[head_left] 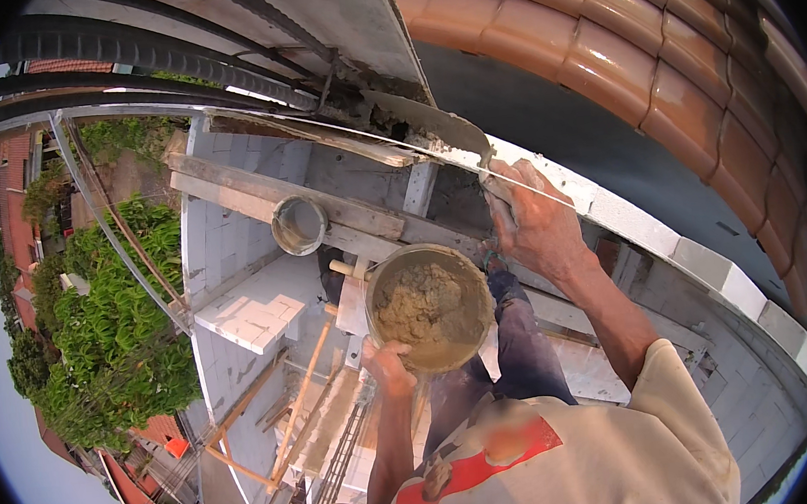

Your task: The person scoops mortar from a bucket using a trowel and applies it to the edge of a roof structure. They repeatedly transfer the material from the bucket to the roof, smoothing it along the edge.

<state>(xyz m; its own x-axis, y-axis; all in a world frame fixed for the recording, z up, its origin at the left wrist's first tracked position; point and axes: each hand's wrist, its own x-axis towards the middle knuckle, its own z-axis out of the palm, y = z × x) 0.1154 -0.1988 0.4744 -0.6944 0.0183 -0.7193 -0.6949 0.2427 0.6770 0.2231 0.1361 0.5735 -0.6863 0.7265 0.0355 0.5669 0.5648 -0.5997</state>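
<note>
My left hand (390, 366) grips the near-left rim of a round mortar bucket (479, 327), held in front of my body. Thick brown-grey mortar (427, 300) is heaped inside it. Farther out and to the right, my right hand (537, 216) is closed at the top of the white block wall (631, 218), beside a taut white string (453, 156). From its fingers a mortar-smeared trowel (451, 131) appears to reach left along the wall top; the grip is mostly hidden. Rough wet mortar (392, 120) lies by the far end of the blade.
A second bucket (299, 226) stands on wooden planks (353, 220) at left. Steel bars (157, 62) stick out at the upper left beside a concrete face (354, 16). Glazed roof tiles (596, 34) slope close by on the right. Lower levels and trees (112, 316) show far below.
</note>
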